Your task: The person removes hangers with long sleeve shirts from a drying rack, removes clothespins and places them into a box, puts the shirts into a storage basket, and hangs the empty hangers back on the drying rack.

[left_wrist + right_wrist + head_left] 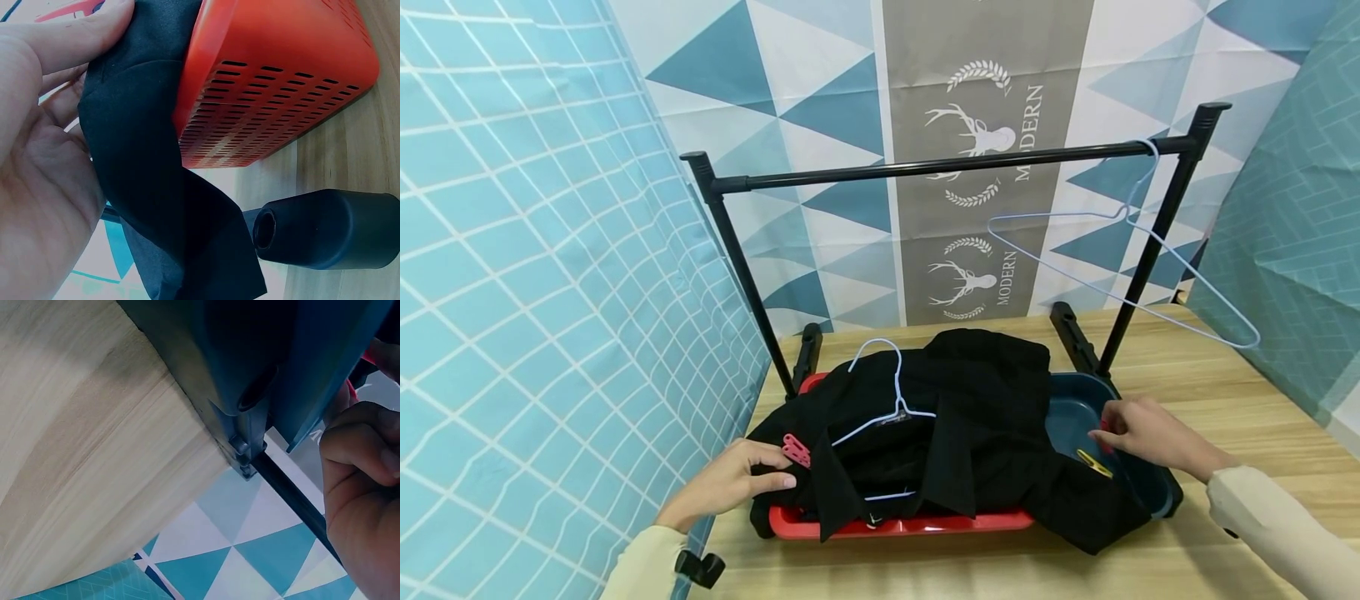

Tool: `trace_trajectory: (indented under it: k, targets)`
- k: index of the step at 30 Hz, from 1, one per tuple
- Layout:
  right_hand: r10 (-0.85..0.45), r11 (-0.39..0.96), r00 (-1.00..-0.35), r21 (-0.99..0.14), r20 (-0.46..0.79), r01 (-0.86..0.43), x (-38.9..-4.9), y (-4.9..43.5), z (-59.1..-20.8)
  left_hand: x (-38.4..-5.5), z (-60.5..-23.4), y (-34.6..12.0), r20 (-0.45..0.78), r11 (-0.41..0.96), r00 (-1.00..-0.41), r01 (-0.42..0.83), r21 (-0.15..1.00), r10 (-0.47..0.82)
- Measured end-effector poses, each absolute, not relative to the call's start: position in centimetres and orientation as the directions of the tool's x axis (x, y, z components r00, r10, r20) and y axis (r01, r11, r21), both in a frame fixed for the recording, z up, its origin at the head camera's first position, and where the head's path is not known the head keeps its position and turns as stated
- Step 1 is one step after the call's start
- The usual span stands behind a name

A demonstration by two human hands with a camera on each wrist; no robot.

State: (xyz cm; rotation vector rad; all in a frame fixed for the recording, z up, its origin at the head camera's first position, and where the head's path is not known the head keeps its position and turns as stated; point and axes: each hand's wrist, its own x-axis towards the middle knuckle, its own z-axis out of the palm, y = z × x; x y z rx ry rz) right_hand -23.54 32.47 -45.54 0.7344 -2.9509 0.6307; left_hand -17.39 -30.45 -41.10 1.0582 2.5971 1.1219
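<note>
A black collared shirt [992, 392] lies bunched over a red basket [910, 527], with a light-blue hanger [901, 392] inside its neck opening. A pink clothespin [796, 450] sits on the shirt at the left. Beside that clothespin my left hand [730, 479] holds the shirt's edge; in the left wrist view the thumb lies over the black cloth [134, 125], with fingers behind it. Over a dark blue bin [1067, 417], my right hand [1153, 433] pinches a red clothespin [1105, 427], mostly hidden by the fingers. A yellow clothespin [1093, 463] is in the bin.
A black garment rack [940, 168] stands behind and around the basket and bin, its feet on the wooden table [1240, 400]. Another light-blue hanger [1075, 214] hangs at the right end of its bar. Tiled-pattern sheets [535, 250] stand at both sides.
</note>
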Motion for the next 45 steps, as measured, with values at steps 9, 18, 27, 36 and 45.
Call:
trace_trajectory:
  k: [9,18,27,36,45]
  targets:
    - [-0.462,0.818,-0.875,-0.311,0.146,-0.484,-23.8,32.4,-46.3,-17.3,-41.1,-30.5,0.157,0.475,-0.747,0.555,0.683,0.646]
    - [-0.46,0.832,-0.878,-0.281,0.134,-0.479,-23.7,32.0,-46.5,-17.3,-41.1,-30.5,0.156,0.477,-0.747,0.554,0.683,0.646]
    - [-0.442,0.866,-0.892,-0.217,0.094,-0.451,-23.8,31.5,-46.6,-17.4,-41.2,-30.4,0.166,0.474,-0.743,0.565,0.675,0.649]
    - [-0.43,0.85,-0.899,-0.296,0.087,-0.436,-23.8,31.5,-46.2,-17.4,-41.1,-30.3,0.14,0.5,-0.764,0.536,0.68,0.629]
    - [-0.414,0.801,-0.886,-0.379,0.206,-0.463,-23.7,30.4,-44.2,-17.1,-40.9,-30.3,0.137,0.499,-0.771,0.525,0.689,0.622]
